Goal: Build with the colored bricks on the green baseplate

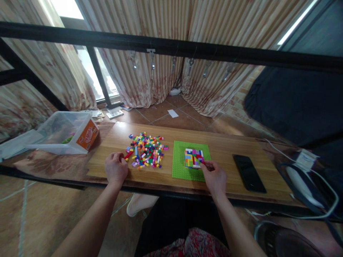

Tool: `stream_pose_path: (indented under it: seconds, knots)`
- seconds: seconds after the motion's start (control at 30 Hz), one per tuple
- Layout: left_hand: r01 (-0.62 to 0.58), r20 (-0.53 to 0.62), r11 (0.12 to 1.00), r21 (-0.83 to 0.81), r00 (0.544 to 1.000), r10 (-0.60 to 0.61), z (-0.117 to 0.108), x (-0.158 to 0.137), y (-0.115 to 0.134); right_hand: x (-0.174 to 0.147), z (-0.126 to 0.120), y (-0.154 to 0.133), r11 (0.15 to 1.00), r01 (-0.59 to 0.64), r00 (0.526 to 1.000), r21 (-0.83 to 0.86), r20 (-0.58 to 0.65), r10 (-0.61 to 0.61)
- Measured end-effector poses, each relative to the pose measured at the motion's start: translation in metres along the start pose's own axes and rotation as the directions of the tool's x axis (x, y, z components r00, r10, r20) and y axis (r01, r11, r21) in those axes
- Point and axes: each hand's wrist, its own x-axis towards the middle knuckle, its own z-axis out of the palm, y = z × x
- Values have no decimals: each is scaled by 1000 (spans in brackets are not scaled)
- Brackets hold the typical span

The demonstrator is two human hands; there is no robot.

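My left hand [116,167] rests on the table left of the brick pile, its fingers curled closed. A long red toy brick [129,155] sticks out at its fingertips. My right hand [214,175] is closed in a pinch at the right edge of a multicoloured brick build [191,158]. A small reddish brick [203,162] shows at those fingertips, touching or very close to the build. That build stands on a green studded baseplate [178,167], and my right hand covers the plate's lower right corner. Loose toy bricks [147,150] in many colours lie heaped between my left hand and the baseplate.
A clear plastic bin [59,130] with an orange label stands at the left end of the wooden table [160,182]. To the right lies a black phone [249,173], with white cables [328,210] beyond. A dark metal bar [171,48] crosses above.
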Motion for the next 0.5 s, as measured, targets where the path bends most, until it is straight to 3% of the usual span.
stream_pose_path:
  seconds: [0.33, 0.5]
  knots:
    - [-3, -8, 1000, 9, 1000, 3, 0, -1, 1, 0, -1, 3, 992, -17, 1000, 127, 17, 15]
    - [5, -4, 1000, 9, 1000, -5, 1, -1, 1, 7, 1, 14, 972, -107, 994, 210, -1, 109]
